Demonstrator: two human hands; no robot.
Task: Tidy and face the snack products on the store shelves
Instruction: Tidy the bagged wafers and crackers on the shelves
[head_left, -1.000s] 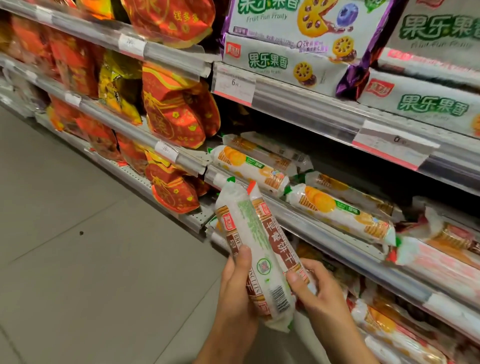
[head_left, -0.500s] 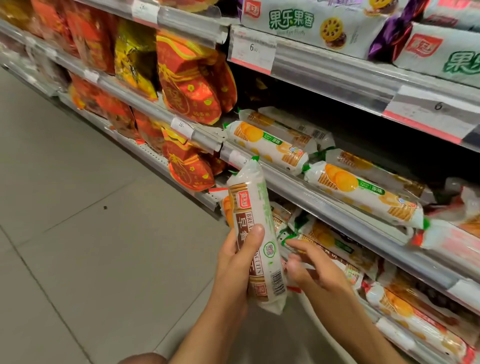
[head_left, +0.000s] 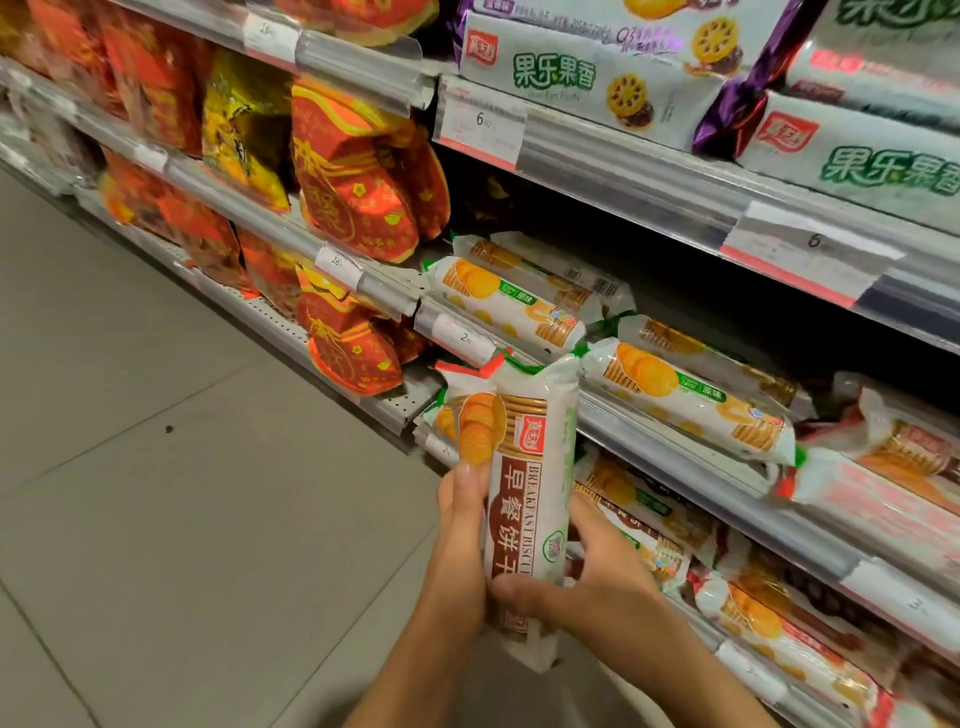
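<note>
I hold two breakfast biscuit packs (head_left: 527, 499) lower centre, left hand (head_left: 462, 540) and right hand (head_left: 597, 582) fingers curled round them; shelving remains; rolls at right (head_left: 691, 400) lie askew.

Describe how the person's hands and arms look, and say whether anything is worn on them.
Both forearms are bare as far as the frame shows; no sleeves reach into view. The left hand and right hand are ungloved, with no watch, bracelet or ring visible. The fingernails that show look short and unpainted.
</note>
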